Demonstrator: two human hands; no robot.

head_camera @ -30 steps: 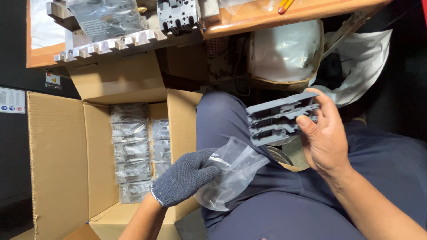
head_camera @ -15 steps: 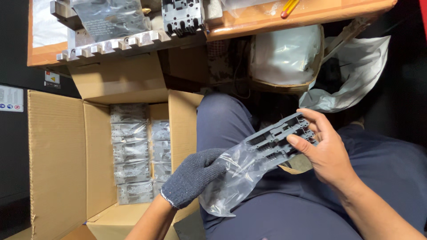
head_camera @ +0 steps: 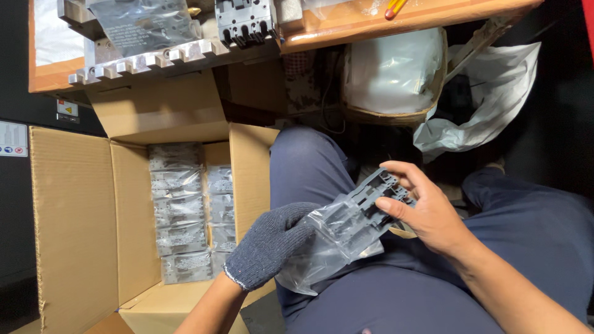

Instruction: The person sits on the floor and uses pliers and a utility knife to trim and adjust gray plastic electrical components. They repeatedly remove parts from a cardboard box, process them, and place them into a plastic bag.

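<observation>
On the far left, two small signs sit on a dark wall: a pale rectangular one with small round symbols, and above it a smaller label with a yellow triangle. Next comes an open cardboard box with its flaps spread; inside, flat clear packets with grey contents lie stacked in two columns along the far side. Above the box, a wooden bench edge carries a notched metal block, a grey bag and a dark moulded part.

The left hand, in a dark knit glove, is closed on the lower part of a clear bag, thumb and fingers pinching the film. The grey plastic part lies up and to the right of that glove, its long axis running diagonally from lower left to upper right, its lower end already inside the bag mouth. The bare right hand is nearer to the part: its fingers curl over the upper end and the thumb presses on the near face, a firm partly closed grip. Both rest above the lap in dark blue trousers.

Further right, under the bench, a basket lined with white plastic stands beside a crumpled white bag. A yellow and red pen lies on the bench top.
</observation>
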